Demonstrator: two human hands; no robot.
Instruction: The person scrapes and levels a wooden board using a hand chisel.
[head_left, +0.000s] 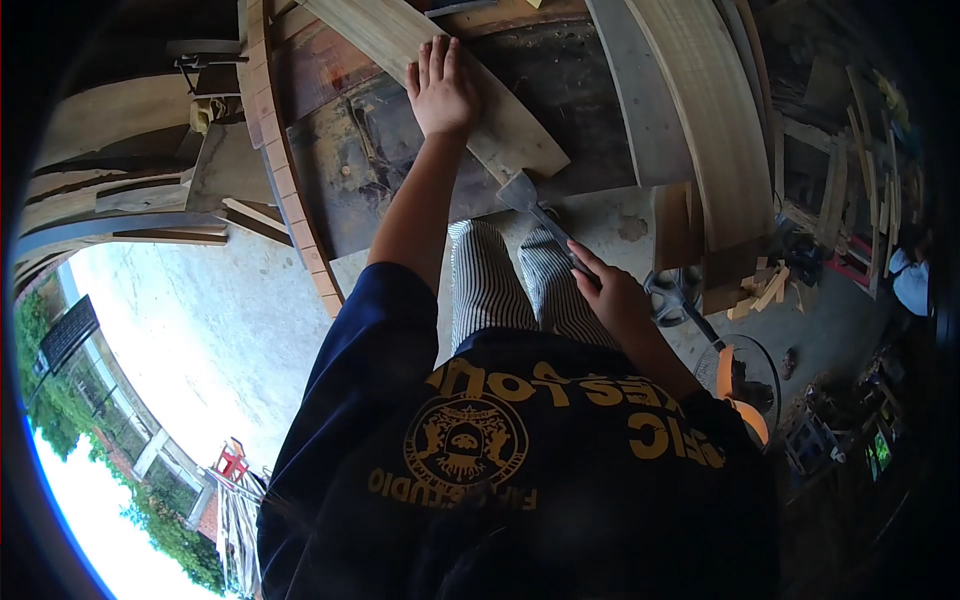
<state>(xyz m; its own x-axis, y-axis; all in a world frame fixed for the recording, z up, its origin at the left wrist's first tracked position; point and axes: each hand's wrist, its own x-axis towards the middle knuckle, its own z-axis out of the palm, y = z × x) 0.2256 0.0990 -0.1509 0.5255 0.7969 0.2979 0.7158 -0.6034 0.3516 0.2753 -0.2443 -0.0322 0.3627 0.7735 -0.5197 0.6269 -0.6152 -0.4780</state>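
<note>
A pale wooden board (pixel 513 128) lies slantwise across the dark bench top (pixel 345 165), its near end close to the bench's front edge. My left hand (pixel 443 92) rests flat on the board with the fingers stretched out. Low at the right, my right hand (pixel 607 290) is closed round the dark handle of a scraper (pixel 518 190). The scraper's broad grey blade points up and left, right at the board's near end. Part of the handle is hidden inside my fingers.
More long boards (pixel 705 130) lie to the right on the bench. A strip with evenly spaced cross lines (pixel 285 180) runs along the left. A fan (pixel 740 385) stands on the floor at right, near wood offcuts (pixel 765 290). A person (pixel 910 280) is at far right.
</note>
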